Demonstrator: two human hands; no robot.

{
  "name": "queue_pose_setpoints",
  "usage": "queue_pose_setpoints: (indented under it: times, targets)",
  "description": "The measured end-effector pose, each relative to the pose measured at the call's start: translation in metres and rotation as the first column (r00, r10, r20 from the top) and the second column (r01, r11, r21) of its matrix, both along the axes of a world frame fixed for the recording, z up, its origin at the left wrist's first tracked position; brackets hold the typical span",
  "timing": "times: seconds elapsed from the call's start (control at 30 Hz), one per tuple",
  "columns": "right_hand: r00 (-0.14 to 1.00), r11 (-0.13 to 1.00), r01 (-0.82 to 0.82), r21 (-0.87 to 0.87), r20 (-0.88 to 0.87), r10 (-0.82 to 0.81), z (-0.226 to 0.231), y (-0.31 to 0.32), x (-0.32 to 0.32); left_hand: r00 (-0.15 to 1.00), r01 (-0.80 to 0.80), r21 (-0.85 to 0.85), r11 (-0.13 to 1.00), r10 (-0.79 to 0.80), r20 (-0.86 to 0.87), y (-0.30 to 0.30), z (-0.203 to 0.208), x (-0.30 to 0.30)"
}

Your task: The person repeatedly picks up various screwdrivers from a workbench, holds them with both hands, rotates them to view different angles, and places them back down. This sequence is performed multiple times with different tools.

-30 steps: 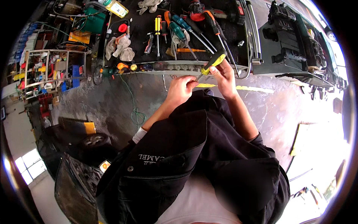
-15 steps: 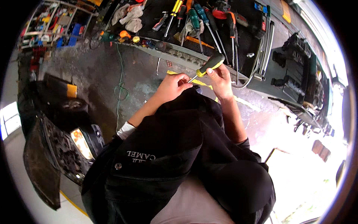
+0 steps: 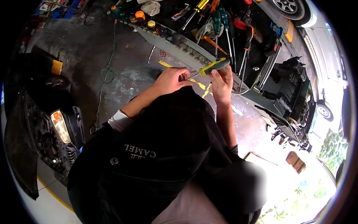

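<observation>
A screwdriver [image 3: 215,66] with a black and yellow handle lies across the space between my hands, above the floor. My right hand [image 3: 222,84] grips its handle, the thumb on the near side and the fingers behind it. The thin metal shaft points left to my left hand [image 3: 173,80], whose curled finger and thumb close around its end. The tip is hidden at those fingers.
Ahead is a tool cart [image 3: 179,52] with a dark mat, carrying several screwdrivers, pliers, a cloth [image 3: 151,8] and other hand tools. A car front part with a headlight [image 3: 60,126] stands at left. A green cord [image 3: 102,89] runs along the floor. A white car [image 3: 324,56] is at far right.
The view has turned, so the cart appears shifted and the white car shows at right. The screwdriver handle has tilted flatter, still in my right hand. My left hand stays at the shaft.
</observation>
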State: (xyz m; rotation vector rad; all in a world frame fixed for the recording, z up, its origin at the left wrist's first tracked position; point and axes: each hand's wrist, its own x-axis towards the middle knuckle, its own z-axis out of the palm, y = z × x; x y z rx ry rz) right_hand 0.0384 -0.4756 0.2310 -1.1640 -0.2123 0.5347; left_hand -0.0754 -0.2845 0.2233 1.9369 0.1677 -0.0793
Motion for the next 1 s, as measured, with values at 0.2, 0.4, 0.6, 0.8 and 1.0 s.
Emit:
queue_pose_setpoints:
  times: [0.2,0.4,0.6,0.8,1.0]
  targets:
    - [0.995,0.999,0.015,0.037,-0.103,-0.011,0.006,0.022,-0.005,0.997,0.003,0.012,1.000,-0.004,0.073,0.024,-0.011,-0.001]
    - [0.987,0.995,0.034,0.096,-0.158,-0.018,-0.002,0.032,-0.007,0.992,0.101,-0.061,0.993,-0.095,0.087,0.054,-0.014,0.002]
    - [0.996,0.998,0.027,0.051,-0.089,-0.023,-0.004,0.033,-0.003,0.989,0.147,-0.337,0.930,-0.149,0.019,0.075,-0.037,0.011]
    - [0.997,0.997,0.076,-0.018,-0.019,-0.076,0.000,0.055,-0.005,0.982,0.173,-0.345,0.922,-0.187,-0.008,0.098,-0.067,0.014]
    - [0.995,0.997,0.083,-0.007,0.059,-0.082,-0.008,0.077,-0.006,0.955,0.251,-0.352,0.902,-0.291,-0.064,0.113,-0.063,0.013]
